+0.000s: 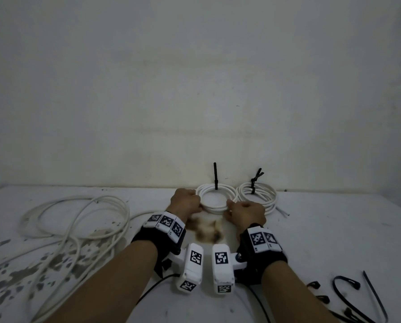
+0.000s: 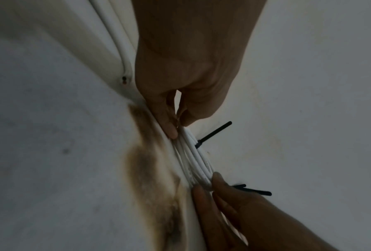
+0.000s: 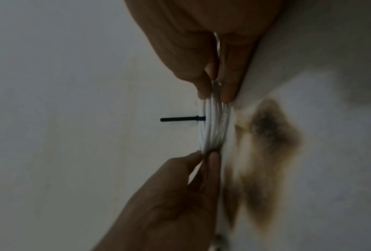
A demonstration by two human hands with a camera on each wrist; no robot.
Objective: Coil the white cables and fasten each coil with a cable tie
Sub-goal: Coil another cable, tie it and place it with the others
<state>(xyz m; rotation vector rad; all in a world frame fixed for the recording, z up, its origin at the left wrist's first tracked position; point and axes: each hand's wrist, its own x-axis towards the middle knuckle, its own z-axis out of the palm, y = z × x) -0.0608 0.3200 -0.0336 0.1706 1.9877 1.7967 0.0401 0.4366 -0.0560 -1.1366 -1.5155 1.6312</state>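
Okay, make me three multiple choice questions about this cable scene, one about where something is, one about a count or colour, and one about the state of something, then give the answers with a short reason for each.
1. Where does the loose, uncoiled white cable lie?
A. left of the hands
B. right of the hands
C. against the wall

2. How many coils carry a black tie?
A. one
B. two
C. four

3. What is the left hand doing?
A. resting flat on the table
B. pinching the nearer coil
C. holding a spare tie

Answers:
A, it sprawls on the table's left side.
B, the held coil and the coil to its right each have one.
B, its fingers pinch the strands, as the right hand does opposite.
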